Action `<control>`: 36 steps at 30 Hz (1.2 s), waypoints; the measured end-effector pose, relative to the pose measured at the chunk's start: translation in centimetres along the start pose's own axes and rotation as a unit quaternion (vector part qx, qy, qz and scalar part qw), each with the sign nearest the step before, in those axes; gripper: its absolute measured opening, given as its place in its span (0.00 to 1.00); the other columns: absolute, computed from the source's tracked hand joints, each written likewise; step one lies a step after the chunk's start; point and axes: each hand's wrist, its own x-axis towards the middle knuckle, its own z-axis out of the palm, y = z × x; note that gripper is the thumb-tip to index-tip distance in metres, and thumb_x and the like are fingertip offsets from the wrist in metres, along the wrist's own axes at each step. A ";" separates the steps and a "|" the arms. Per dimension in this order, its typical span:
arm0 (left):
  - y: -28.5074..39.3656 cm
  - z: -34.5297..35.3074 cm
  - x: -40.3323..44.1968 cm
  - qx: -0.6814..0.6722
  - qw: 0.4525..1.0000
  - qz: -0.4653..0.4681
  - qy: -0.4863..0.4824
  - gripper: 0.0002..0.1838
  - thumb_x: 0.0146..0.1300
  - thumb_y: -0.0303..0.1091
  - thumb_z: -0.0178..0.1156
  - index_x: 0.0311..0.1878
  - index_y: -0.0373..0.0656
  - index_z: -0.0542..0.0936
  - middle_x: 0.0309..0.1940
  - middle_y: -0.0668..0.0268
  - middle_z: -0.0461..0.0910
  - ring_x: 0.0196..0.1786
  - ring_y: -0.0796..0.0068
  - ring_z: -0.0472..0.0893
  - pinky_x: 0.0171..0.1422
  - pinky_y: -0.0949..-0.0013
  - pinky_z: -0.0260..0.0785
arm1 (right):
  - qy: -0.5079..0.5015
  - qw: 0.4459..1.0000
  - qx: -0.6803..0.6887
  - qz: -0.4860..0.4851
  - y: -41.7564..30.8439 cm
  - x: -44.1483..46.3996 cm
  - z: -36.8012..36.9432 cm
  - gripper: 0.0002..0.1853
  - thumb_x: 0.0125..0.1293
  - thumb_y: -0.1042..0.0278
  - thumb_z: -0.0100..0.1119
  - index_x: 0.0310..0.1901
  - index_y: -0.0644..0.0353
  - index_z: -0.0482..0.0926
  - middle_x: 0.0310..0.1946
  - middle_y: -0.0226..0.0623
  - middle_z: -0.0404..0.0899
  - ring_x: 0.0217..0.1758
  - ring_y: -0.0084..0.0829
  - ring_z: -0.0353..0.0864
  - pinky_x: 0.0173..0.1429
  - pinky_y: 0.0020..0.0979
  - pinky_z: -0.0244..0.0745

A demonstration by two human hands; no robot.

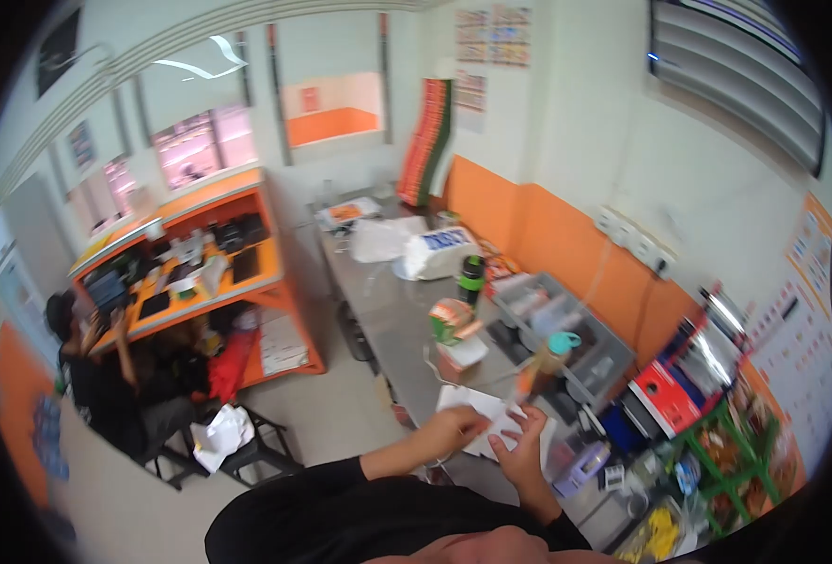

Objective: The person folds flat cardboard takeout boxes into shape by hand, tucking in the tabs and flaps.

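Note:
My left hand [454, 433] is over a flat white piece [472, 400] that looks like paper or card, on the metal table. Its fingers are curled together, and I cannot make out what is in them. Close beside it, my right hand [523, 442] has its fingers apart over the right part of the white piece. A clear bottle with a turquoise lid [563, 343] stands just beyond my right hand. Farther up the table are a small white box [462, 353] and a green-and-orange pack [454, 321]. Motion blurs the details around my fingers.
A grey divided bin [596, 368] lines the wall side of the metal table [378, 315]. A black-and-green bottle [470, 280] and a white bag [439, 252] stand farther back. Right are green baskets [728, 489] and a purple device [582, 468]. Another person [106, 390] sits left, near stools.

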 end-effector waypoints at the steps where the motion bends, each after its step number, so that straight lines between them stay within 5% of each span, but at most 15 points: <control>1: 1.6 0.0 -0.9 -0.001 1.000 -0.020 -0.013 0.09 0.61 0.29 0.64 0.44 0.39 0.84 0.34 0.55 0.80 0.41 0.53 0.80 0.46 0.58 0.73 | 0.020 0.998 0.007 0.064 -1.1 0.2 1.3 0.38 0.55 0.71 0.70 0.62 0.65 0.55 0.65 0.55 0.63 0.59 0.41 0.74 0.58 0.45 0.74; 2: 1.6 0.3 -2.1 0.020 0.999 -0.027 -0.025 0.09 0.62 0.30 0.64 0.45 0.38 0.82 0.33 0.55 0.79 0.40 0.51 0.80 0.46 0.57 0.73 | 0.038 0.991 0.010 0.129 -1.6 0.4 2.2 0.39 0.55 0.71 0.70 0.62 0.67 0.54 0.64 0.58 0.64 0.58 0.44 0.76 0.57 0.45 0.75; 3: 1.8 0.3 -3.0 0.017 0.999 -0.043 -0.027 0.09 0.62 0.29 0.64 0.45 0.38 0.82 0.34 0.54 0.80 0.40 0.51 0.80 0.46 0.58 0.73 | 0.033 0.993 -0.110 -0.001 -1.0 0.4 2.6 0.33 0.60 0.71 0.64 0.60 0.71 0.56 0.56 0.64 0.71 0.53 0.49 0.80 0.51 0.45 0.77; 8: 1.0 0.0 -6.6 -0.027 0.989 -0.145 0.027 0.07 0.64 0.28 0.63 0.43 0.37 0.81 0.36 0.57 0.82 0.39 0.62 0.83 0.45 0.64 0.74 | -0.001 0.998 -0.051 0.045 -0.1 -0.6 4.6 0.22 0.68 0.72 0.50 0.59 0.75 0.61 0.36 0.60 0.81 0.40 0.56 0.85 0.43 0.43 0.78; 10: 1.3 -0.6 -7.4 -0.101 0.954 -0.278 0.040 0.06 0.65 0.28 0.63 0.43 0.37 0.81 0.37 0.63 0.84 0.39 0.75 0.83 0.45 0.69 0.75 | -0.058 0.993 -0.065 0.085 0.7 -1.2 4.8 0.20 0.68 0.74 0.52 0.59 0.72 0.65 0.45 0.59 0.80 0.49 0.52 0.84 0.49 0.44 0.78; 11: -0.7 0.4 -8.3 -0.202 0.938 -0.271 0.078 0.06 0.66 0.28 0.64 0.42 0.37 0.81 0.37 0.68 0.83 0.40 0.81 0.81 0.46 0.73 0.74 | -0.064 0.992 -0.065 0.084 0.7 -1.3 4.6 0.20 0.68 0.74 0.52 0.59 0.72 0.65 0.45 0.59 0.80 0.49 0.52 0.84 0.49 0.44 0.78; 14: -1.2 0.9 -8.4 -0.297 0.902 -0.264 0.167 0.07 0.65 0.26 0.63 0.45 0.36 0.81 0.38 0.68 0.84 0.40 0.81 0.81 0.47 0.74 0.74 | -0.194 0.958 -0.188 0.095 -0.5 -1.1 4.6 0.18 0.68 0.77 0.52 0.57 0.73 0.68 0.48 0.60 0.80 0.53 0.53 0.82 0.55 0.47 0.76; 16: 1.2 -0.2 -7.8 -0.253 0.909 -0.266 0.196 0.08 0.66 0.24 0.61 0.47 0.36 0.81 0.39 0.68 0.84 0.40 0.81 0.82 0.49 0.75 0.74 | -0.165 0.955 -0.182 -0.166 -0.8 -1.2 5.4 0.17 0.67 0.80 0.51 0.57 0.72 0.70 0.55 0.63 0.77 0.57 0.53 0.80 0.60 0.47 0.74; 20: -1.1 0.7 -8.1 -0.361 0.875 -0.282 0.157 0.11 0.67 0.27 0.62 0.51 0.35 0.81 0.44 0.66 0.84 0.46 0.78 0.82 0.56 0.72 0.73 | -0.222 0.958 -0.140 -0.117 -0.8 -1.5 5.0 0.20 0.67 0.83 0.48 0.59 0.80 0.63 0.70 0.71 0.56 0.71 0.60 0.64 0.72 0.43 0.66; 26: -0.9 2.4 -7.9 -0.479 0.812 -0.290 0.162 0.08 0.69 0.27 0.61 0.48 0.35 0.81 0.41 0.65 0.83 0.46 0.78 0.82 0.52 0.77 0.76 | -0.229 0.957 -0.120 -0.133 -1.0 -1.9 3.2 0.23 0.67 0.84 0.49 0.63 0.81 0.59 0.71 0.73 0.51 0.75 0.64 0.57 0.76 0.45 0.59; 28: 0.1 2.2 -7.5 -0.589 0.735 -0.297 0.157 0.09 0.68 0.26 0.63 0.48 0.35 0.80 0.43 0.64 0.83 0.48 0.78 0.83 0.56 0.76 0.75 | -0.222 0.959 -0.117 -0.130 -1.3 -1.6 2.5 0.24 0.68 0.84 0.50 0.63 0.80 0.59 0.72 0.73 0.51 0.75 0.63 0.56 0.76 0.44 0.58; 29: 0.3 2.2 -7.4 -0.588 0.735 -0.301 0.152 0.09 0.68 0.26 0.63 0.48 0.35 0.80 0.43 0.64 0.83 0.48 0.78 0.83 0.56 0.76 0.75 | -0.220 0.960 -0.112 -0.129 -1.3 -1.5 2.2 0.24 0.68 0.84 0.50 0.64 0.79 0.58 0.72 0.73 0.51 0.76 0.62 0.56 0.77 0.43 0.58; 31: 0.5 2.2 -7.2 -0.497 0.825 -0.256 0.083 0.11 0.66 0.26 0.65 0.50 0.35 0.79 0.45 0.64 0.83 0.50 0.78 0.82 0.60 0.74 0.74 | -0.212 0.964 -0.104 -0.122 -1.4 -1.3 1.8 0.22 0.70 0.82 0.49 0.63 0.77 0.59 0.72 0.72 0.52 0.76 0.60 0.57 0.76 0.42 0.59; 36: 0.7 1.8 -6.8 -0.447 0.859 -0.235 0.084 0.15 0.64 0.23 0.66 0.54 0.38 0.79 0.49 0.64 0.83 0.53 0.77 0.82 0.63 0.71 0.73 | -0.183 0.981 0.054 -0.045 -1.5 -1.8 2.0 0.15 0.72 0.80 0.51 0.57 0.70 0.63 0.72 0.69 0.54 0.75 0.52 0.62 0.74 0.41 0.64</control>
